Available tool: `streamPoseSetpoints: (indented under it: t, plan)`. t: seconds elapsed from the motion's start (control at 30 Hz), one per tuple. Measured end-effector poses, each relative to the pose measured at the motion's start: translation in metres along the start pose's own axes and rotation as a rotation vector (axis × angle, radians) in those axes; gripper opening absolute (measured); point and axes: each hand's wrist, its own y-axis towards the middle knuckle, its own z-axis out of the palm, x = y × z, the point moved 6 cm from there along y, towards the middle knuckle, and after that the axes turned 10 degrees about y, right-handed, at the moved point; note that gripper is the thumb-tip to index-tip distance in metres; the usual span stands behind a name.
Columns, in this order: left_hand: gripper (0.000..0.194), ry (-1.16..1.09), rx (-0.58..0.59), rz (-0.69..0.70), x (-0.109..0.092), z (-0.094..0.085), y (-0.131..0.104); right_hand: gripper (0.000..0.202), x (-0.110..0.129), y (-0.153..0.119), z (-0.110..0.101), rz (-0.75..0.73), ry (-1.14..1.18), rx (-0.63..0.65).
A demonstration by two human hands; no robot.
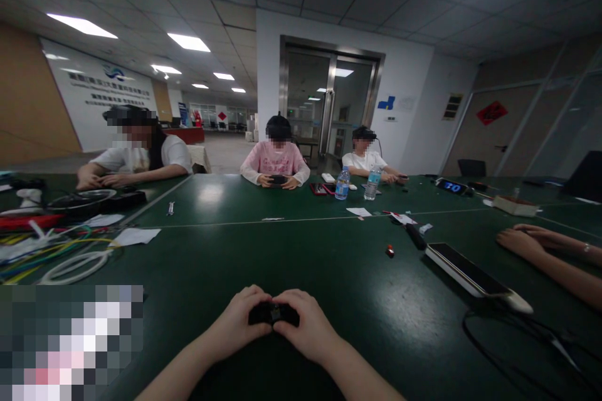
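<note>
My left hand (pixel 239 321) and my right hand (pixel 309 324) meet at the front middle of the dark green table (pixel 348 263). Between them is a small black object (pixel 275 312), its ends partly covered by my fingers. Both hands are closed on it, thumbs on the near side and fingers curled over the far side. It looks dark and elongated with a slightly lighter middle; its kind cannot be made out.
Cables (pixel 78 263) and papers lie at the left. Two water bottles (pixel 342 185) stand farther back. A phone-like slab (pixel 470 272) and a black cord (pixel 470 338) lie at the right, near another person's hands (pixel 524 241). Several people sit around the table.
</note>
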Motion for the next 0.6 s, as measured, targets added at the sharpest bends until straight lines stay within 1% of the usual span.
streamPoseSetpoints:
  t: [0.13, 0.23, 0.37, 0.5, 0.6]
  plan:
    - [0.038, 0.010, 0.021, 0.003, 0.0010, 0.0006, 0.0003, 0.029, -0.0005, 0.0001, 0.0013, 0.045, -0.056, 0.038]
    - [0.043, -0.006, 0.033, 0.021, 0.0016, -0.0005, -0.0005, 0.027, -0.0010, 0.0005, 0.0019, 0.047, -0.068, 0.041]
    - [0.037, -0.023, 0.040, 0.030, 0.0027, -0.0026, -0.0027, 0.027, -0.0013, 0.0006, 0.0017, 0.032, -0.045, 0.020]
    - [0.042, 0.004, 0.037, 0.034, 0.0027, -0.0028, -0.0033, 0.029, -0.0011, 0.0007, 0.0009, 0.029, -0.029, 0.007]
    - [0.038, 0.029, 0.031, 0.046, 0.0024, -0.0023, -0.0025, 0.029, 0.0004, 0.0009, 0.0005, 0.024, -0.031, 0.010]
